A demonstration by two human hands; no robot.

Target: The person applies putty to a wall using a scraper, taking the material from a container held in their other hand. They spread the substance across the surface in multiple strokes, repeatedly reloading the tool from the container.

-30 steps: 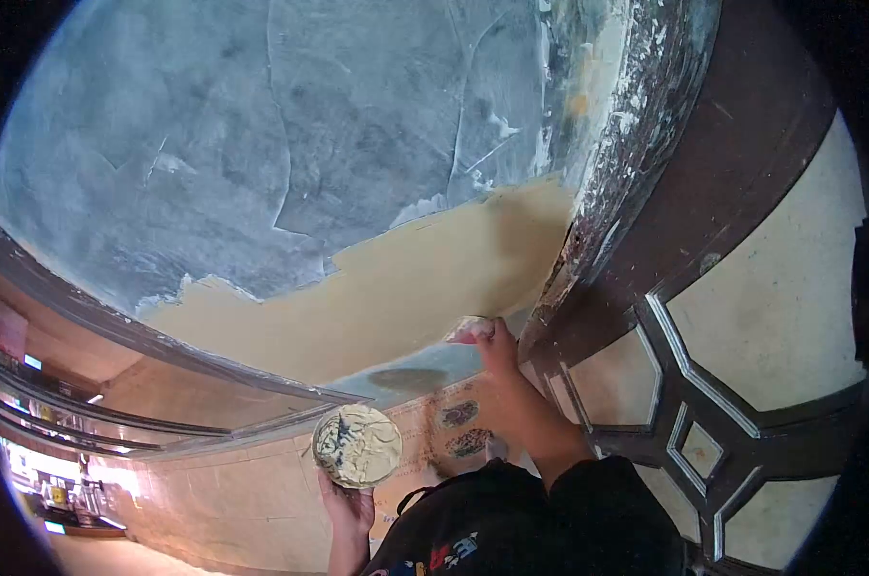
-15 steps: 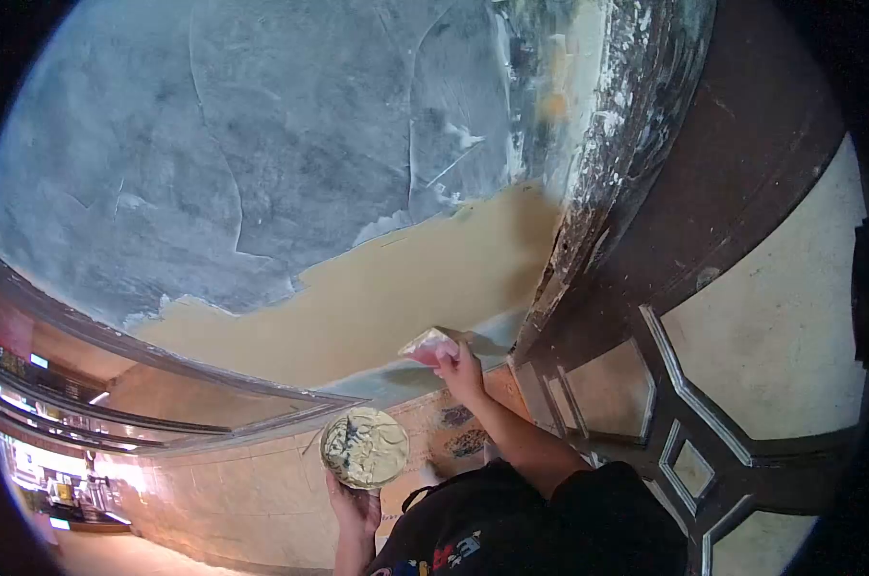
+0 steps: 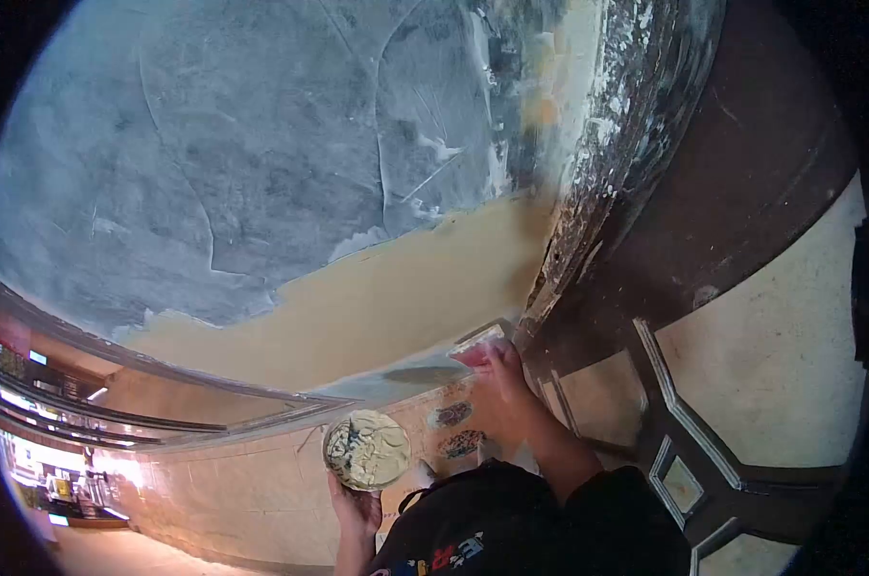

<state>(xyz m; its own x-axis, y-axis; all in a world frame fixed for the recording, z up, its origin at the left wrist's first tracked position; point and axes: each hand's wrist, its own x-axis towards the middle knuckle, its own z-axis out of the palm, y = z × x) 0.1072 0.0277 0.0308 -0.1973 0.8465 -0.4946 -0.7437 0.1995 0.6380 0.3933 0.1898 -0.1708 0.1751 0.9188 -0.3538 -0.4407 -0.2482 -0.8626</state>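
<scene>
My left hand (image 3: 357, 507) supports a round tub (image 3: 367, 449) from below, its fingers wrapped under the side. Thick cream-coloured putty with dark streaks fills the tub, and a thin stick pokes out at its left edge. In my right hand (image 3: 503, 367) is a pink putty spreader (image 3: 475, 353), its pale edge coated with putty. That edge lies close against the bottom of the wall, near the corner by the worn post. A smooth cream band of putty (image 3: 386, 298) runs along the lower wall, under the grey-blue plaster (image 3: 252, 125).
A flaking post (image 3: 588, 211) and a dark brown panel (image 3: 713, 182) border the wall on the right. Dark trim with light tiles (image 3: 684, 485) covers the floor there. Two dark patterned patches (image 3: 461, 444) lie near my feet; a railing (image 3: 89, 408) is at left.
My right hand has moved right and slightly down along the wall with the spreader, nearer the post. My left hand and the tub have stayed nearly in place. The view has shifted a little.
</scene>
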